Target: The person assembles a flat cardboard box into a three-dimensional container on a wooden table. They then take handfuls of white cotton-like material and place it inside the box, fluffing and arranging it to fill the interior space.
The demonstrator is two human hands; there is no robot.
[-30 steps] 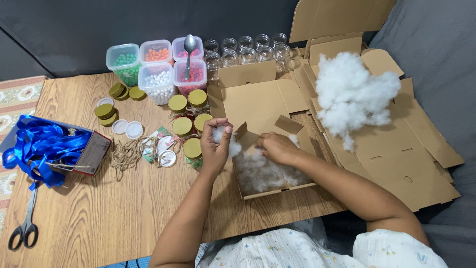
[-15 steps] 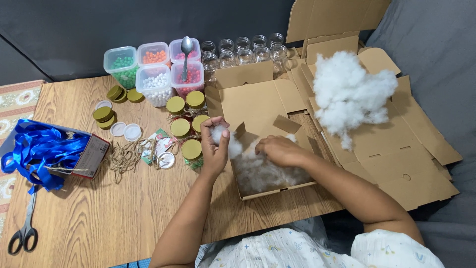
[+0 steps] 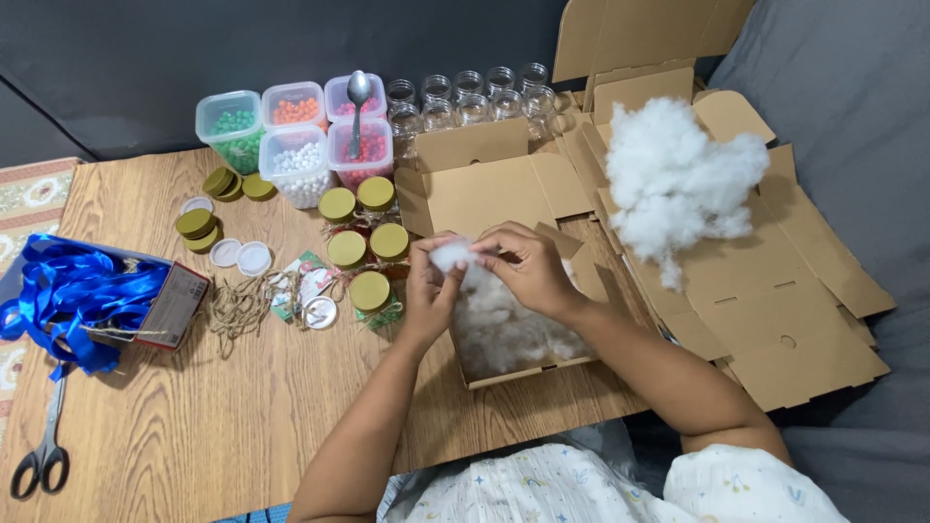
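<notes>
Where both hands [image 3: 484, 276] pinch stuffing tuft [image 3: 450, 256], box [image 3: 523, 368] contents half hidden.

Open wood: you have bare table [image 3: 194, 426] across the lower left of the frame.
Left edge: scissors [image 3: 41, 455] and a blue ribbon heap [image 3: 68, 295] hem you in.
Upper middle: gold-lidded jars [image 3: 368, 242], bead tubs [image 3: 300, 145] and empty glass jars [image 3: 465, 92] stand packed.
Right: flattened cardboard [image 3: 775, 291] lies low; the stuffing pile [image 3: 678, 179] rises on it.
Centre: your hands crowd the small box [image 3: 523, 363].
</notes>
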